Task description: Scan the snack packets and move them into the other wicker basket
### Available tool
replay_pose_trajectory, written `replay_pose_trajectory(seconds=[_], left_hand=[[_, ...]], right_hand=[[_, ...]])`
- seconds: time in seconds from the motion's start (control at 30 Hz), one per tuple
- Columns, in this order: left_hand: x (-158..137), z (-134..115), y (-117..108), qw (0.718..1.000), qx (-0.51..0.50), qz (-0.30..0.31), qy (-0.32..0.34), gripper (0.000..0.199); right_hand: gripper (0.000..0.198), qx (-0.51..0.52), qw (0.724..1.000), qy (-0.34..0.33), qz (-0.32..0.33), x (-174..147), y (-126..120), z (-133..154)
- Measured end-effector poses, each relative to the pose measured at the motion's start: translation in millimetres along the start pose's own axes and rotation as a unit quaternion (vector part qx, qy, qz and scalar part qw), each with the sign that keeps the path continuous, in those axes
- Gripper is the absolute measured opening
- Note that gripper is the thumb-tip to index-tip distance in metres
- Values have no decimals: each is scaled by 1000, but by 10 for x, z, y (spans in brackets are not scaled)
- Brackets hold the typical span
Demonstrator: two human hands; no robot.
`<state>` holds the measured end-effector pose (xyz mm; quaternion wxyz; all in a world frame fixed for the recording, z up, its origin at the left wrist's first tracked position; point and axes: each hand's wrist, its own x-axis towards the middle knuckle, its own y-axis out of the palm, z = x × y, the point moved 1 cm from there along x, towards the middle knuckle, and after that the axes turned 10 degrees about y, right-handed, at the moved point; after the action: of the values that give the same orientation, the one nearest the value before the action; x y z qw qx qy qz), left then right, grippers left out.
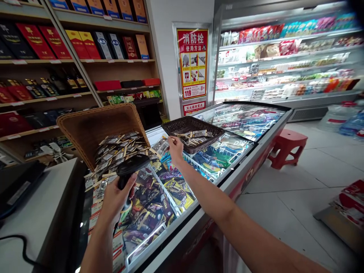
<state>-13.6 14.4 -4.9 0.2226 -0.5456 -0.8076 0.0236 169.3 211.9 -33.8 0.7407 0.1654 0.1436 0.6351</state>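
My left hand [114, 199] is wrapped round the handle of a black handheld barcode scanner [133, 163], whose head points forward over the freezer. Between the fingers of my right hand [176, 148] is a small clear snack packet [160, 147], held just left of a dark wicker basket [173, 124]. Similar packets [199, 136] lie inside that basket. To the left, a tan wicker basket [81, 131] is tipped on its side, and a heap of packets [121, 149] spills from it onto the freezer top.
Under the baskets runs a glass-topped chest freezer [227, 176] with ice cream packs inside. A grey counter [54, 189] stands at left. Shelves of boxed bottles [82, 43] line the back left. A red stool [288, 146] and a lit refrigerated display [284, 57] are at right.
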Motion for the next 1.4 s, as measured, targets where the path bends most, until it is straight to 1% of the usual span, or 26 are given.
replay_pose_trajectory(seconds=[0.13, 0.33, 0.5, 0.67, 0.8, 0.9, 0.97, 1.03, 1.1, 1.13, 1.2, 1.23, 1.27, 1.3, 1.37, 1.4], left_hand=[[1, 0, 7, 1000, 5, -4, 6, 56], [-10, -26, 22, 1000, 20, 4, 10, 54], [-4, -25, 16, 999, 34, 20, -4, 55], [-8, -47, 28, 999, 32, 14, -18, 56], [-24, -44, 52, 999, 35, 9, -2, 53], [-10, -3, -7, 999, 36, -18, 17, 49], [31, 44, -94, 998, 32, -43, 11, 48], [88, 89, -196, 998, 12, -69, -6, 49], [133, 104, -293, 994, -29, -110, -8, 49], [142, 97, -337, 990, -49, -135, -7, 50], [133, 64, -410, 982, -77, -175, -9, 52], [119, 42, -442, 978, -83, -191, -10, 53], [104, 22, -469, 977, -87, -193, -16, 53], [90, 3, -495, 976, -88, -198, -10, 52], [72, -16, -537, 972, -107, -210, -10, 51], [67, -18, -553, 968, -111, -224, -10, 51]], right_hand=[[29, -1, 1000, 10, 11, -18, -10, 9], [27, -7, 1000, 4, 10, -20, -19, -11], [29, -29, 999, -18, 2, -1, -15, -69], [28, -22, 1000, -14, 10, -2, -18, -73], [28, -20, 1000, -7, 6, 23, -3, -85], [26, 2, 1000, 11, -17, 68, 12, -78], [26, 45, 998, 11, -31, 120, 4, -32], [28, 96, 994, -11, -52, 188, -30, 52], [30, 125, 988, -41, -86, 253, -87, 148], [33, 127, 985, -51, -103, 274, -115, 185], [43, 111, 985, -47, -120, 274, -144, 203], [48, 96, 988, -36, -114, 245, -134, 178], [52, 76, 992, -23, -97, 192, -105, 130], [51, 47, 997, -12, -65, 112, -55, 62], [39, -46, 998, -10, 33, -131, 88, -112], [33, -107, 990, -22, 89, -288, 169, -210]])
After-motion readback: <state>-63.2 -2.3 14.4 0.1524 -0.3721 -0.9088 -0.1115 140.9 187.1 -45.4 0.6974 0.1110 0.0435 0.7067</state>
